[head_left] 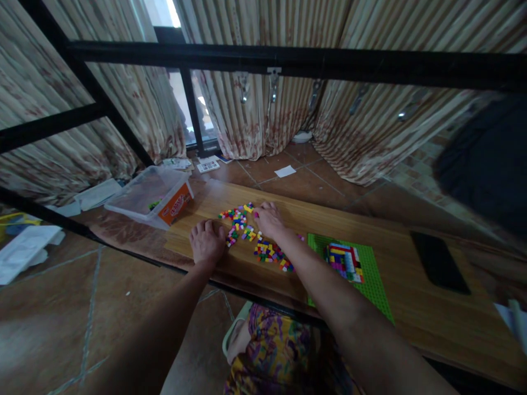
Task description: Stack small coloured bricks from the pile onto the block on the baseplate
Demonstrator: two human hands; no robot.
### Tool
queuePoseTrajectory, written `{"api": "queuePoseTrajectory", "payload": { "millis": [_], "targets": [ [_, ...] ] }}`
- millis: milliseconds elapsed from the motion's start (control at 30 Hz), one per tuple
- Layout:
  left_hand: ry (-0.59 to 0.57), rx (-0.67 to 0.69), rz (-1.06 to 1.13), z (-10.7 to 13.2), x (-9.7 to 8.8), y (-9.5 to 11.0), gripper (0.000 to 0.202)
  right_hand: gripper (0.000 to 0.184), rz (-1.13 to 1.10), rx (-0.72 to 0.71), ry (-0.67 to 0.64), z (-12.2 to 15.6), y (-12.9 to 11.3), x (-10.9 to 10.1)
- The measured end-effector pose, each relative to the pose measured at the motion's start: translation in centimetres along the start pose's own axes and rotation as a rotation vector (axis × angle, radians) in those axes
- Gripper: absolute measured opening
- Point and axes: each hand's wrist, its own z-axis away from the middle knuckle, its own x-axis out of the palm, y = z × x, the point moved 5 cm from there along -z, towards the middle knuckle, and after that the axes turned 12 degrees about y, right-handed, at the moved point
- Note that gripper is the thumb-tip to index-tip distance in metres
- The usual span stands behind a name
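Small coloured toy bricks (237,216) lie loose in clusters on the wooden board, between and in front of my hands. My left hand (207,241) rests on the wood at the left edge of the bricks, fingers spread a little and bent downward, with nothing visible in them. At the far side of the pile, my right hand (269,219) has its fingers drawn together on a small pink brick (256,214). My right forearm passes over more bricks (269,251). Beyond it, a green baseplate (376,274) bears a low build of multicoloured bricks (346,262).
A clear plastic box (140,189) with an orange label stands at the board's left end, some green pieces inside. A dark phone-like slab (439,262) lies on the wooden board (405,296) at right. A black metal bar (288,60) crosses above, before curtains (263,115).
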Motion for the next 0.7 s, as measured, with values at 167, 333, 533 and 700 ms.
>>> {"api": "queuePoseTrajectory", "payload": {
  "millis": [167, 333, 533, 700],
  "targets": [
    [-0.009, 0.000, 0.004, -0.1, 0.0, 0.1, 0.044, 0.015, -0.072, 0.018, 0.075, 1.7, 0.0, -1.4],
    [0.028, -0.003, 0.121, -0.7, 0.2, -0.9, 0.041, 0.017, -0.533, 0.214, 0.292, 6.8, 0.3, -3.1],
    [0.215, -0.134, 0.418, 0.4, -2.3, -1.2, 0.035, 0.034, -1.267, 0.565, 0.410, 14.9, 1.5, -4.4],
    [-0.232, -0.349, 0.999, 7.8, -5.4, 7.1, 0.038, 0.033, -1.396, 0.651, 0.450, 19.7, 1.9, -8.3]
  ]
}}
